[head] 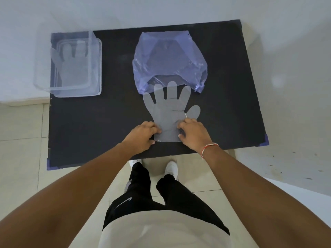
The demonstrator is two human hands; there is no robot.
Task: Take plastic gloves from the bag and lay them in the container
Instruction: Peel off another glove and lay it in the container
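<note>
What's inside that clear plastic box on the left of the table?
Inside the clear container lies a plastic glove, flat, fingers pointing away from the person. Whether more gloves lie beneath it cannot be seen; the top one covers the bottom.

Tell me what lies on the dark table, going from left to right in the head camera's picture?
Clear container with a glove already inside → left hand → flat plastic glove, pinned at its cuff by both hands → right hand. The purple bag sits beyond that glove, so it has no separate place in the order.
</note>
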